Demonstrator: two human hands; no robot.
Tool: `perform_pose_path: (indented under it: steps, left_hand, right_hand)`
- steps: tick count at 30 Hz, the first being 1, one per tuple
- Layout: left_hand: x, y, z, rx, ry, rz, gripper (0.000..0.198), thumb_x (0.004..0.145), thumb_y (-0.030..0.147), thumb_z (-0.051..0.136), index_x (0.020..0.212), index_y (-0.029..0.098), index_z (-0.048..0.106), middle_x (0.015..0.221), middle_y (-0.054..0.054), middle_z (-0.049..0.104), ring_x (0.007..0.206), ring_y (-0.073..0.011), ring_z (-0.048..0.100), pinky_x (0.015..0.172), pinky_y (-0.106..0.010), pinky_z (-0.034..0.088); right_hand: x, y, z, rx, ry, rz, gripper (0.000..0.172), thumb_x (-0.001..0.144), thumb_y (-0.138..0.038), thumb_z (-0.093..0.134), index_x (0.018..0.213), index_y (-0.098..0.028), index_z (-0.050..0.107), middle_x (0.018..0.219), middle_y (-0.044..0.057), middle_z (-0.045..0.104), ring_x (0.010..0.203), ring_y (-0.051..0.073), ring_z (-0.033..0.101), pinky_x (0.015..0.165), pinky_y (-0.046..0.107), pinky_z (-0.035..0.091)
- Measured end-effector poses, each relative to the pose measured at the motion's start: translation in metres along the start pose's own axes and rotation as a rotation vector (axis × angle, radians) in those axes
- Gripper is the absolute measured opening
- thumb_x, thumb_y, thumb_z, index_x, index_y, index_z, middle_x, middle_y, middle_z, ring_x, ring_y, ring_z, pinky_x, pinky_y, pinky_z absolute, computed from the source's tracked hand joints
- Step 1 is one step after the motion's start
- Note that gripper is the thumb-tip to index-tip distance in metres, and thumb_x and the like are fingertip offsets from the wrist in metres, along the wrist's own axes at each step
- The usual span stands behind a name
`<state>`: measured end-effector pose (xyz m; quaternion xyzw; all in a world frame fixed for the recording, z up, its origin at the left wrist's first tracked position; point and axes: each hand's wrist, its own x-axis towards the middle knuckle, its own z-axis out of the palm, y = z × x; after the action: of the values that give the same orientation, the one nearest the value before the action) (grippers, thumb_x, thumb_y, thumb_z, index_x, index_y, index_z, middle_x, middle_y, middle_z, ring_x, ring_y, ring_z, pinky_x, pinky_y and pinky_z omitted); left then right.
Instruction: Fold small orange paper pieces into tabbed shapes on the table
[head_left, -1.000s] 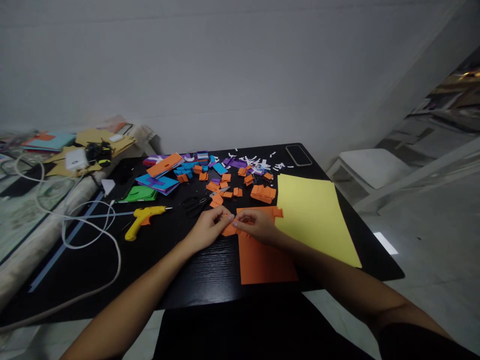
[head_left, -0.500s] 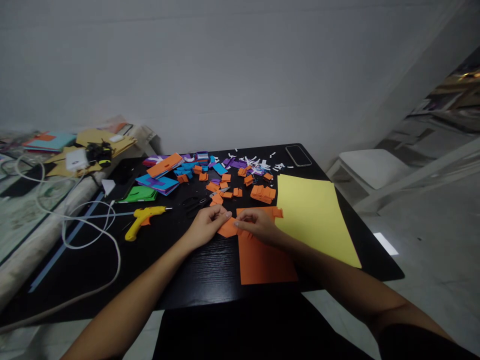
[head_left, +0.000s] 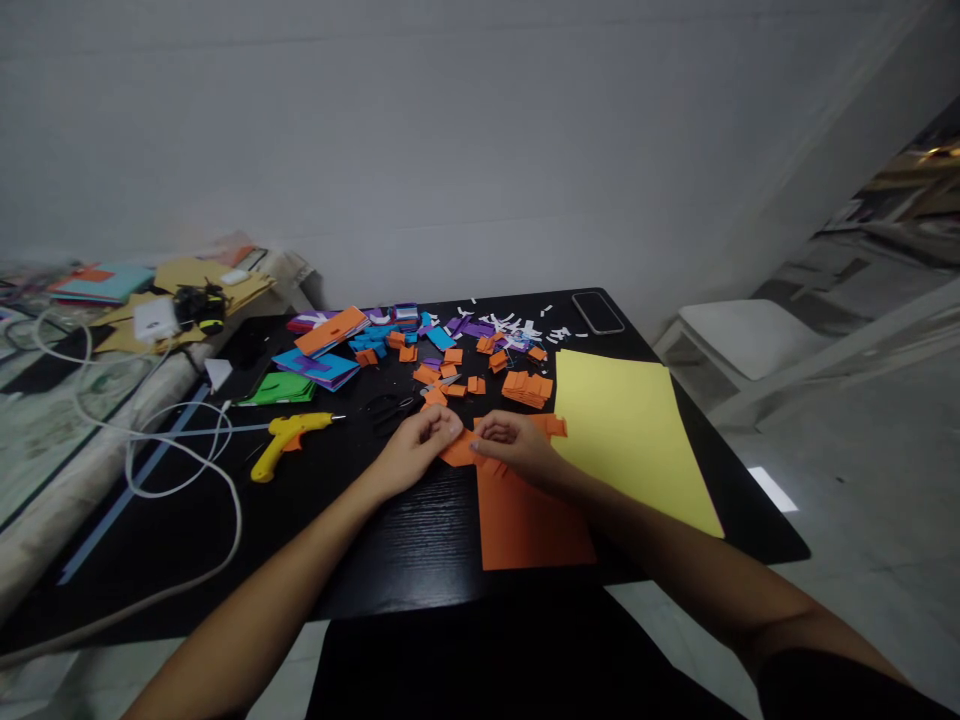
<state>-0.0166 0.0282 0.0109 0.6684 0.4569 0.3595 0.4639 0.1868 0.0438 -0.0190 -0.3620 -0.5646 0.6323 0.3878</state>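
Note:
Between my hands is a small piece of orange paper [head_left: 457, 451]. My left hand [head_left: 417, 447] pinches its left side with thumb and fingers. On the other side, my right hand [head_left: 517, 445] has its fingertips closed at the paper's right edge. Beneath my right hand lies a larger orange sheet [head_left: 525, 525], partly covered by that hand and forearm. Just beyond the hands are scissors [head_left: 448, 381], mostly hidden among small folded orange pieces [head_left: 476, 385]. A stack of orange folded strips [head_left: 527, 388] sits beyond my right hand.
A yellow glue gun [head_left: 289, 440] and black-handled pliers [head_left: 391, 410] lie to the left. Yellow sheets [head_left: 630, 430] cover the right side, with a phone [head_left: 598, 312] behind. White paper scraps [head_left: 517, 328] litter the back. A white cable [head_left: 238, 510] loops across the left.
Both hands stay at nearly the same spot with the orange paper between them. The fingers of my right hand have shifted very slightly; nothing else has visibly moved.

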Motion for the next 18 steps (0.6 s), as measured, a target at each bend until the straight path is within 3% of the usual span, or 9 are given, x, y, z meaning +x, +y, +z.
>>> perform_pose_path:
  steps: [4, 8, 15, 18]
  left_hand:
    - [-0.0011, -0.0027, 0.0007, 0.029, -0.091, -0.060, 0.033, 0.082, 0.047, 0.074, 0.084, 0.016, 0.064, 0.075, 0.001, 0.058, 0.065, -0.0125, 0.050, 0.058, -0.023, 0.038]
    - [-0.0001, -0.0056, 0.0003, 0.077, -0.027, -0.063, 0.031, 0.082, 0.045, 0.073, 0.079, 0.016, 0.062, 0.067, 0.004, 0.052, 0.060, -0.0114, 0.045, 0.056, -0.023, 0.034]
    - [-0.0010, -0.0040, 0.0026, 0.000, -0.007, -0.043, 0.029, 0.085, 0.044, 0.071, 0.081, 0.017, 0.060, 0.069, 0.003, 0.055, 0.060, -0.0107, 0.047, 0.057, -0.022, 0.037]
    - [-0.0012, -0.0071, 0.0051, -0.045, -0.007, -0.025, 0.027, 0.086, 0.042, 0.072, 0.088, 0.017, 0.063, 0.075, 0.001, 0.061, 0.065, -0.0123, 0.055, 0.062, -0.024, 0.043]
  right_hand:
    - [0.0022, -0.0002, -0.0027, 0.060, 0.052, 0.003, 0.032, 0.068, -0.040, 0.087, 0.080, -0.020, 0.064, 0.075, -0.002, 0.068, 0.070, 0.013, 0.066, 0.070, 0.028, 0.053]
    - [0.0041, 0.0021, -0.0047, 0.062, 0.083, 0.021, 0.036, 0.065, -0.037, 0.088, 0.079, -0.021, 0.059, 0.066, -0.006, 0.064, 0.064, 0.013, 0.063, 0.065, 0.027, 0.051]
    - [-0.0001, 0.0020, 0.0006, 0.130, -0.083, 0.089, 0.040, 0.063, -0.031, 0.088, 0.092, -0.021, 0.063, 0.086, -0.001, 0.076, 0.079, 0.017, 0.072, 0.078, 0.032, 0.056]
    - [-0.0011, 0.0015, 0.0014, 0.150, -0.097, 0.104, 0.035, 0.063, -0.030, 0.087, 0.089, -0.019, 0.066, 0.081, -0.001, 0.074, 0.076, 0.016, 0.071, 0.078, 0.031, 0.056]
